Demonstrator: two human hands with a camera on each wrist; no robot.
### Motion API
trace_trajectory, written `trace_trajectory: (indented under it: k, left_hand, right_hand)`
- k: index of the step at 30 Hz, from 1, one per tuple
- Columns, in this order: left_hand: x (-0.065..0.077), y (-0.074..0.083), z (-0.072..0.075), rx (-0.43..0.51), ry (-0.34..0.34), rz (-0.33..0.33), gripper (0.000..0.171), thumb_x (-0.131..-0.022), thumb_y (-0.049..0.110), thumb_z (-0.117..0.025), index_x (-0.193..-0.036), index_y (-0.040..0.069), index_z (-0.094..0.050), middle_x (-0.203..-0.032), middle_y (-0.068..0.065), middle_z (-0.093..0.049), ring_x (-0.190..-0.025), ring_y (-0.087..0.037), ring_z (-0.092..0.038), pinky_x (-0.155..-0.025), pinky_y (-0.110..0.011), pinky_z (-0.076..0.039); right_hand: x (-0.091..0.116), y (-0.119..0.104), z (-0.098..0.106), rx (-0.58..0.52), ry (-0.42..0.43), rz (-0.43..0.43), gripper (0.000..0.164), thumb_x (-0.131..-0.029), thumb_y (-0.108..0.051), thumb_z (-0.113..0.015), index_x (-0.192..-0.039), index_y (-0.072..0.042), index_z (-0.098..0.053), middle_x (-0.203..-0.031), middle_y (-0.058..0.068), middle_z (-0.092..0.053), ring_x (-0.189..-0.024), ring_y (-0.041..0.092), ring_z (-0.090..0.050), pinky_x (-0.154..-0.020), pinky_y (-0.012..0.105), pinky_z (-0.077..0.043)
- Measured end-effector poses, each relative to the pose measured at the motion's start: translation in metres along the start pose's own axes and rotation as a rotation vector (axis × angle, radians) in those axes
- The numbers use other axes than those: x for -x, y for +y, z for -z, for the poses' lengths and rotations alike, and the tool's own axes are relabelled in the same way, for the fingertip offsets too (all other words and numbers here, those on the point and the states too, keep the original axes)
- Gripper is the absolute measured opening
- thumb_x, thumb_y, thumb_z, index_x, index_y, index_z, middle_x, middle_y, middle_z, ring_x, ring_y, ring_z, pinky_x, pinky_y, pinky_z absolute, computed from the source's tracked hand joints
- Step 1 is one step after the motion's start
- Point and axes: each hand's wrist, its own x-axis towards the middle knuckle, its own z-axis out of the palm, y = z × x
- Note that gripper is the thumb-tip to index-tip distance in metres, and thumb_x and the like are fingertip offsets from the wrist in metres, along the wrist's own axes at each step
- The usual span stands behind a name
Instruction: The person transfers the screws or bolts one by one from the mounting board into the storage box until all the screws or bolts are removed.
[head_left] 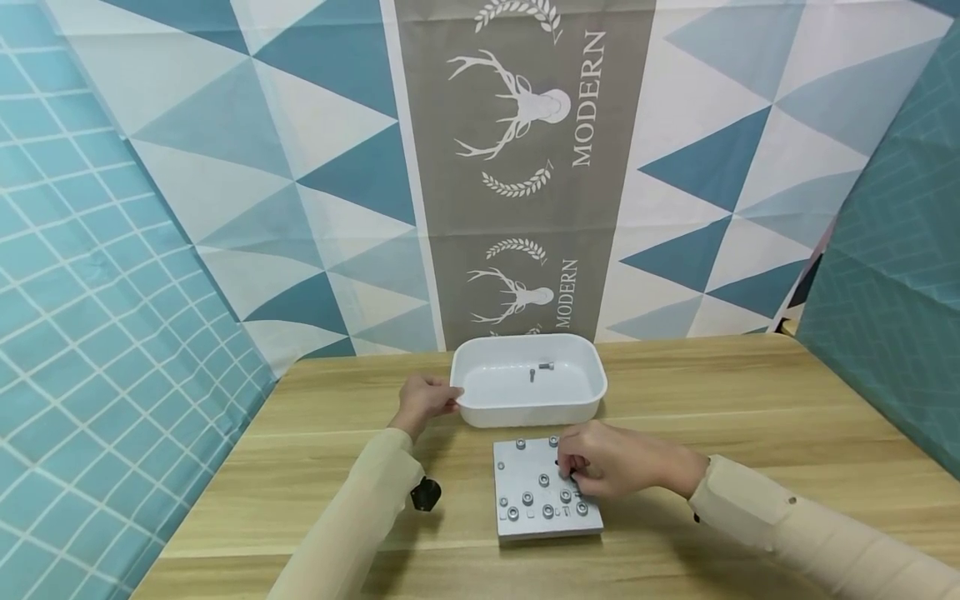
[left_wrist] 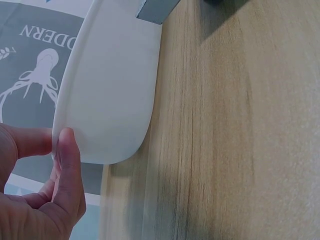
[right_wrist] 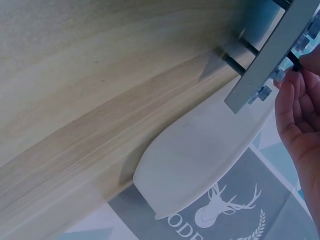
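My left hand (head_left: 424, 400) pinches the left rim of a white plastic tray (head_left: 528, 414) between thumb and fingers; the left wrist view shows the thumb and fingertips at its edge. Two small socket-head screws (head_left: 532, 375) lie in the tray. In front of it is a silver metal plate (head_left: 517, 483) with several screws standing in its top face. Over the plate's right side, my right hand (head_left: 615, 458) pinches a dark threaded screw (right_wrist: 295, 61), its shank at the plate's face. Screw ends (right_wrist: 233, 64) stick out from the plate's underside.
Everything stands on a wood-grain table (head_left: 337, 475). Behind the tray rises a patterned cloth (head_left: 517, 200) with deer heads, and cloths close off both sides. A black device (head_left: 426, 494) sits at my left wrist, beside the plate.
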Motion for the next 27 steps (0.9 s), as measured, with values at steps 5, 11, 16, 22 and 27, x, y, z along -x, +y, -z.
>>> trace_trajectory:
  k: [5,11,16,22,27]
  left_hand:
    - [0.000,-0.001,-0.001,-0.006,-0.003,-0.011,0.022,-0.084,0.005,-0.070,-0.100,-0.009,-0.064,-0.080,-0.007,-0.060,-0.056,-0.005,-0.061,-0.068,-0.024,-0.063]
    - [-0.001,-0.003,0.000,0.002,-0.001,-0.015,0.023,-0.084,0.005,-0.071,-0.101,-0.009,-0.065,-0.083,-0.009,-0.061,-0.056,-0.006,-0.062,-0.068,-0.023,-0.063]
    - [-0.002,-0.004,0.000,0.011,-0.002,-0.018,0.024,-0.083,0.005,-0.071,-0.101,-0.009,-0.065,-0.083,-0.009,-0.060,-0.056,-0.006,-0.062,-0.065,-0.020,-0.062]
    - [-0.001,-0.004,0.000,0.010,-0.003,-0.025,0.025,-0.084,0.004,-0.070,-0.102,-0.011,-0.064,-0.085,-0.010,-0.061,-0.056,-0.006,-0.061,-0.063,-0.020,-0.062]
    - [-0.002,-0.004,0.000,0.015,-0.006,-0.025,0.026,-0.084,0.004,-0.070,-0.104,-0.011,-0.064,-0.084,-0.009,-0.060,-0.055,-0.005,-0.061,-0.064,-0.020,-0.062]
  right_hand:
    - [-0.001,-0.001,0.003,-0.010,-0.005,-0.015,0.014,-0.075,0.003,-0.062,-0.080,-0.010,-0.063,-0.075,-0.004,-0.057,-0.068,-0.003,-0.047,-0.055,0.001,-0.041]
    - [0.000,-0.001,0.005,-0.005,0.001,-0.011,0.012,-0.076,0.002,-0.063,-0.081,-0.010,-0.063,-0.075,-0.005,-0.056,-0.068,-0.004,-0.046,-0.055,0.001,-0.040]
    - [0.000,0.000,0.006,-0.014,0.003,-0.025,0.012,-0.076,0.001,-0.064,-0.081,-0.011,-0.064,-0.075,-0.006,-0.056,-0.068,-0.004,-0.046,-0.056,0.002,-0.041]
    - [0.000,-0.002,0.008,-0.015,0.018,-0.024,0.012,-0.076,-0.001,-0.064,-0.080,-0.012,-0.063,-0.075,-0.007,-0.056,-0.067,-0.001,-0.048,-0.057,0.003,-0.043]
    - [-0.001,-0.003,0.011,-0.014,0.021,-0.019,0.011,-0.076,-0.001,-0.064,-0.080,-0.012,-0.063,-0.074,-0.006,-0.056,-0.067,-0.001,-0.048,-0.057,0.003,-0.042]
